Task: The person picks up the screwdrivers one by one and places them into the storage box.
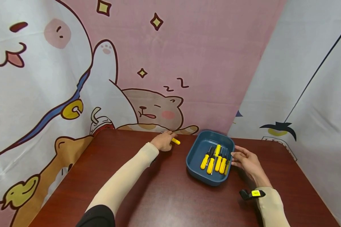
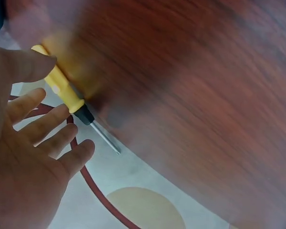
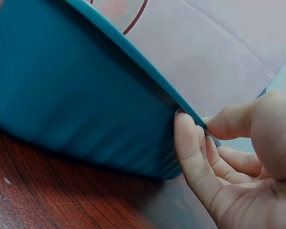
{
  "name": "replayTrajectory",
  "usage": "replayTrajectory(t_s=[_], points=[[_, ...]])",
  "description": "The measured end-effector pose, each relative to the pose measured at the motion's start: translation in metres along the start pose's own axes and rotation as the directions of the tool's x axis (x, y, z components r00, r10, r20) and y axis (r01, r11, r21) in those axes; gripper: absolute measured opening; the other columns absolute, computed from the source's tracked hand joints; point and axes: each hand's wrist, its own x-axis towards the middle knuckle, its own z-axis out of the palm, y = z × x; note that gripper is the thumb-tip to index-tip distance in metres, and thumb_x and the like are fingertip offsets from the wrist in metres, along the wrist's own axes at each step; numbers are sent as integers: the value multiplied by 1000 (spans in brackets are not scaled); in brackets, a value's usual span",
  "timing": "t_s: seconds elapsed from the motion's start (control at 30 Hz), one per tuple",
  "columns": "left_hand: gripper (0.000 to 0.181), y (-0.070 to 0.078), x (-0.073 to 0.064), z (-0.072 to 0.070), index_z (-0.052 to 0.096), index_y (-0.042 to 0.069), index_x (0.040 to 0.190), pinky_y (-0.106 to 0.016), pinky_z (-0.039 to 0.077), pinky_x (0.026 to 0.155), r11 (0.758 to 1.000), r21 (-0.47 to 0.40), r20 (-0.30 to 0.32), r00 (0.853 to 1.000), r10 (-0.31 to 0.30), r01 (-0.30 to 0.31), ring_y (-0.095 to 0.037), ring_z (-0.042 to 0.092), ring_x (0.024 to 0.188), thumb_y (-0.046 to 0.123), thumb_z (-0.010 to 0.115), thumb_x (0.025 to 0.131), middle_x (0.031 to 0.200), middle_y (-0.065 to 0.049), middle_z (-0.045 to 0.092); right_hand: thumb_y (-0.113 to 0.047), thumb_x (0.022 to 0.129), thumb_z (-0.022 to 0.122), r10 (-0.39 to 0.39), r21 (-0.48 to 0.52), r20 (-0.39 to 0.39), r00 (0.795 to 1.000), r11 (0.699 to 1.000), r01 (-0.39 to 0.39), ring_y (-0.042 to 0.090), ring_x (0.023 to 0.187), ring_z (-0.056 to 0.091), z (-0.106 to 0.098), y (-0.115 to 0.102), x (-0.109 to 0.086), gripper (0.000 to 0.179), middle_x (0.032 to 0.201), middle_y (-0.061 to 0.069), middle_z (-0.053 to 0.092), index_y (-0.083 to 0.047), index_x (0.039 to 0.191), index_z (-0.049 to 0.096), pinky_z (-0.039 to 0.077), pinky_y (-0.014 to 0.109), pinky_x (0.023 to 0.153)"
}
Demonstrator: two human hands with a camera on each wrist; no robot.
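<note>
At the table's far edge, my left hand (image 1: 163, 141) is at a screwdriver with a yellow handle (image 1: 176, 141). In the left wrist view the thumb lies across the yellow-and-black screwdriver (image 2: 62, 88), with the fingertips along its other side and the metal shaft bare. My right hand (image 1: 245, 160) pinches the right rim of a blue plastic bin (image 1: 194, 157), thumb on one side and fingers on the other, as the right wrist view shows on the bin wall (image 3: 86, 90). Inside the bin lie several yellow-handled screwdrivers (image 1: 211, 165).
The bin stands on a dark red-brown wooden table (image 1: 159, 195), right of its middle. Behind the table hangs a cartoon-printed cloth (image 1: 207, 63) that meets the far edge. A black strap with a yellow label (image 1: 255, 193) is on the right wrist.
</note>
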Motion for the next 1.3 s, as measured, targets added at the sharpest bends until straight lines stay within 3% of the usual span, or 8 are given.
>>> replayTrajectory(t_s=[0.2, 0.4, 0.83, 1.3], points=[[52, -1, 6, 4, 53, 14, 148, -41, 48, 112, 995, 93, -7, 1000, 27, -26, -25, 53, 131, 16, 64, 96, 142, -7, 57, -22, 104, 62, -6, 22, 4, 1000, 1000, 6, 6, 89, 65, 1, -2, -1, 71, 111, -1, 67, -4, 162, 25, 62, 25, 80], [40, -4, 8, 6, 62, 13, 137, -39, 54, 104, 985, 163, -64, 995, 76, -64, -24, 61, 119, 13, 65, 98, 129, -6, 64, -23, 104, 61, -4, 19, 2, 1000, 1000, 4, 6, 90, 65, 1, -2, 0, 70, 112, -3, 66, -6, 162, 26, 62, 25, 81], [20, -5, 8, 9, 73, 16, 116, -37, 59, 90, 981, 172, -97, 990, 103, -85, -23, 65, 104, 10, 61, 101, 114, -6, 67, -23, 104, 61, 6, 14, -1, 1000, 1000, -6, 6, 89, 65, 3, -2, -2, 70, 116, 4, 65, -5, 161, 26, 61, 24, 81], [21, -9, 10, 14, 73, 19, 115, -32, 59, 84, 977, 189, -105, 987, 121, -100, -18, 65, 92, 8, 68, 98, 108, -2, 69, -23, 104, 61, -3, 20, 18, 1000, 1000, 2, 6, 90, 64, 0, 0, -1, 71, 111, -3, 67, -6, 162, 24, 61, 24, 81]])
